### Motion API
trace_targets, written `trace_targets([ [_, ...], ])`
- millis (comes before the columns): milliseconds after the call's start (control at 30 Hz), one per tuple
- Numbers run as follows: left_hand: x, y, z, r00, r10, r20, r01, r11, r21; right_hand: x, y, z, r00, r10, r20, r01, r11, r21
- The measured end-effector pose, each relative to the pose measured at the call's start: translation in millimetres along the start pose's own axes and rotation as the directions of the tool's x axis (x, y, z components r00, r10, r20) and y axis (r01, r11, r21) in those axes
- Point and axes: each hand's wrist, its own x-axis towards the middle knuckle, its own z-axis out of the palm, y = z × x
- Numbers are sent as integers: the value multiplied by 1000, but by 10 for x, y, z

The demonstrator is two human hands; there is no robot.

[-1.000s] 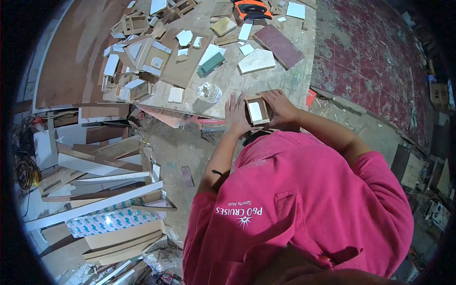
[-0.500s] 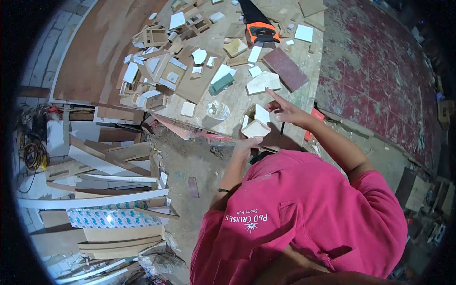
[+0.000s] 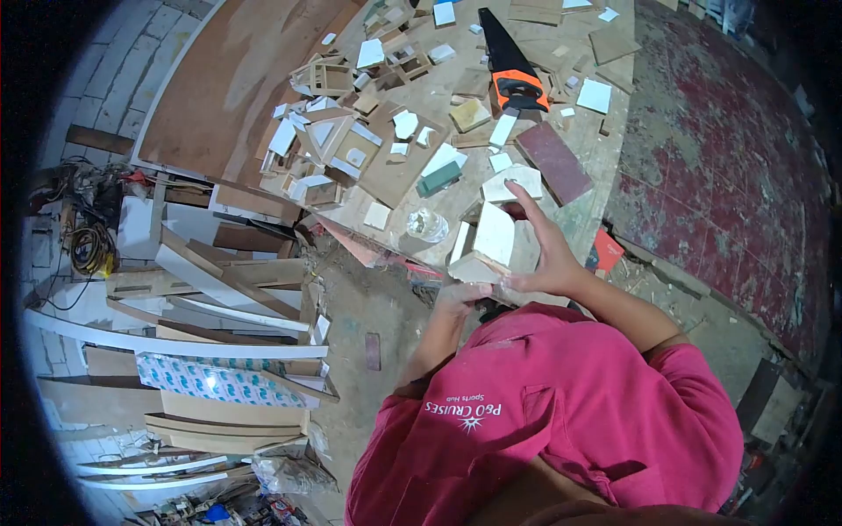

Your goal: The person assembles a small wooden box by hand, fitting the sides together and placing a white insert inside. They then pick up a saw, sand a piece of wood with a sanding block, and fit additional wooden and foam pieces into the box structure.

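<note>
Close to my body, at the table's near edge, is a small white wooden box [image 3: 493, 237]. My left hand [image 3: 460, 301] grips its lower end, fingers closed. My right hand [image 3: 551, 254] holds its right side, with the thumb low and the fingers reaching up. Just beyond the box lies a flat white angled piece [image 3: 513, 184]. A clear container [image 3: 427, 225] stands left of the box. A green block [image 3: 439, 179] and a dark red-brown board [image 3: 554, 162] rest farther up on the table.
A handsaw with an orange and black handle [image 3: 519, 89] lies at the table's back. Many small wooden frames and offcuts [image 3: 329, 145] are heaped on the left of the wooden table [image 3: 412, 200]. Long strips and boards [image 3: 219, 346] lie below left, near coiled cable [image 3: 90, 252].
My right hand has come back from the flat white piece and now holds the box. The box has turned and shows its white side more. The whole view has shifted.
</note>
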Motion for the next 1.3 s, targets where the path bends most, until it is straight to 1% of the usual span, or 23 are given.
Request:
trace_targets([
  [67, 10, 102, 151, 999, 45, -28, -43, 998, 49, 44, -7, -52, 998, -55, 18, 56, 997, -44],
  [167, 125, 172, 223, 985, 173, -2, -171, 975, 141, 82, 112, -99, 992, 0, 129, -8, 998, 57],
  [200, 129, 241, 278, 982, 187, -6, -184, 973, 139, 111, 136, -112, 986, 21, 164, -48, 986, 158],
  [267, 101, 402, 372, 926, 369, 78, -360, 805, 471, 149, 151, -140, 978, 36, 207, -90, 963, 255],
  [300, 94, 463, 369, 924, 374, 75, -364, 805, 469, 165, 90, -167, 978, -6, 208, -55, 956, 287],
  [333, 87, 522, 354, 872, 464, 157, -419, 540, 729, 169, 51, -185, 977, -47, 208, -23, 948, 318],
  [367, 86, 574, 359, 815, 514, 267, -417, 200, 887, 171, 39, -197, 975, -48, 216, -22, 950, 313],
  [433, 81, 669, 449, 791, 526, 314, -453, 157, 878, 194, 6, -243, 976, -78, 206, 55, 992, 114],
  [500, 54, 757, 579, 737, 566, 370, -509, 103, 855, 219, -66, -292, 973, -86, 213, 62, 991, 115],
  [567, 29, 843, 715, 699, 602, 387, -541, 90, 837, 228, -136, -306, 970, -99, 222, 74, 990, 118],
  [633, 25, 908, 810, 658, 634, 406, -571, 67, 818, 239, -185, -282, 986, -138, 91, 106, 952, 288],
  [700, 28, 945, 875, 681, 622, 387, -520, 38, 853, 294, -279, -272, 984, -143, 108, 96, 930, 356],
  [767, 56, 906, 884, 691, 624, 367, -509, 59, 859, 320, -396, -246, 999, -10, 40, -11, 871, 492],
  [833, 124, 822, 910, 694, 659, 292, -600, 304, 740, 324, -400, -223, 999, -38, 19, 24, 866, 500],
  [867, 143, 760, 958, 685, 667, 295, -608, 298, 736, 310, -418, -209, 999, -25, -26, 35, 862, 506],
  [933, 149, 699, 1118, 717, 676, 172, -695, 676, 244, 288, -470, -187, 997, -20, -71, 54, 861, 506],
  [1033, 147, 720, 1185, 762, 638, 111, -646, 736, 204, 270, -523, -212, 997, 11, -81, 33, 854, 519],
  [1100, 138, 807, 1197, 749, 651, 123, -661, 721, 206, 273, -460, -283, 993, -28, -112, 60, 954, 293],
  [1133, 118, 849, 1211, 742, 652, 153, -667, 697, 265, 330, -330, -319, 974, -147, -172, 213, 853, 476],
  [1167, 106, 869, 1215, 739, 649, 181, -668, 670, 323, 327, -251, -448, 974, -144, -175, 211, 855, 473],
  [1233, 125, 862, 1191, 722, 650, 240, -683, 610, 402, 362, -393, -645, 998, 49, -35, -17, 784, 621],
  [1267, 137, 850, 1176, 699, 649, 299, -699, 534, 475, 393, -474, -684, 997, 19, -76, 16, 902, 432],
  [1300, 150, 831, 1146, 704, 643, 300, -696, 542, 472, 388, -504, -692, 996, 27, -82, 11, 903, 430],
])
